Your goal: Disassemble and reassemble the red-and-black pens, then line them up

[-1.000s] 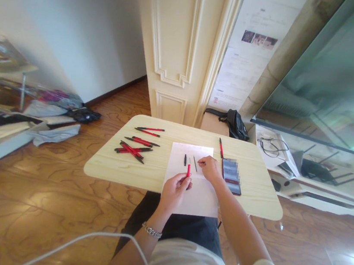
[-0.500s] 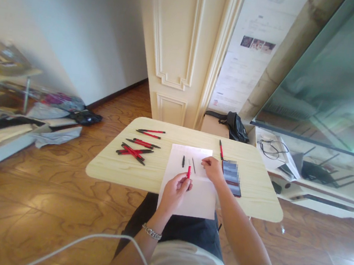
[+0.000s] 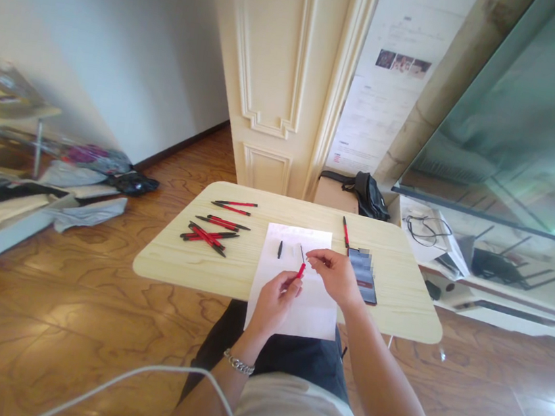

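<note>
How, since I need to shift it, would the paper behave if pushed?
Probably floppy and light: the paper is one thin sheet, its near edge overhanging the table. It would likely slide easily on the smooth top, carrying the small black part.

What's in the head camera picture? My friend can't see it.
The left hand holds a red pen barrel over white paper on a pale table; the right hand pinches beside its tip. More red pens lie farther left.

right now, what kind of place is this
Most likely a home living room: a large screen over a low shelf, a glossy wood floor with clothes heaped by the wall, and a small table where the left hand holds a red pen.
</note>
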{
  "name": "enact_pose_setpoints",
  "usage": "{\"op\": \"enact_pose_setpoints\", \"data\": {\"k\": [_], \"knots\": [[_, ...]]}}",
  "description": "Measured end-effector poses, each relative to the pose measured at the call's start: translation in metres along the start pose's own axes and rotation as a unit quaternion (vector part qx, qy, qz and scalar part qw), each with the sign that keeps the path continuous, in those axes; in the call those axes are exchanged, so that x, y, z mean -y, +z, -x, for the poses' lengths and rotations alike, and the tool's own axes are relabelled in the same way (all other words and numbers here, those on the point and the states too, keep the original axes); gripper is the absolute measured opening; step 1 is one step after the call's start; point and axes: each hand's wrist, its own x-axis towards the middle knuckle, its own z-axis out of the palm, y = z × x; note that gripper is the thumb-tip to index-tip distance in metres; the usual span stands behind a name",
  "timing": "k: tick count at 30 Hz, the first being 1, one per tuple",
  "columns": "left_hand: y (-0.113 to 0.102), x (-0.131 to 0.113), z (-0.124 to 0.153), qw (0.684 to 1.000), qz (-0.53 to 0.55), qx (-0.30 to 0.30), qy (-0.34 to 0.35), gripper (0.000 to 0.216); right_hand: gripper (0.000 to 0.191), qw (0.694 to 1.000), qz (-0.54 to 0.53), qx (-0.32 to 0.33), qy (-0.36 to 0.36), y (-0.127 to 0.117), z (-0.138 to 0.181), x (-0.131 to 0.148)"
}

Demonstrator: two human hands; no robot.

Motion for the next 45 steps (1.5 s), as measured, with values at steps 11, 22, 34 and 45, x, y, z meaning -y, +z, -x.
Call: {"op": "enact_pose_setpoints", "data": {"k": [11,22,34,45], "knots": [[-0.004,0.003,0.0,0.999,-0.043,0.006,0.015,0.034,0.018,0.993,0.102,0.05,-0.033,-0.002,0.008,0.017],[-0.004,0.005,0.002,1.0,-0.03,0.009,0.006,0.033,0.024,0.986,0.129,0.099,-0.049,-0.005,0.01,0.014],[-0.004,0.008,0.001,0.999,0.027,-0.016,-0.005,0.035,0.025,0.983,0.178,0.031,0.037,-0.005,-0.028,-0.032],[-0.006,0.007,0.003,0.996,0.078,-0.001,-0.034,0.039,0.022,0.905,0.415,0.038,0.091,0.027,-0.059,-0.04]]}}
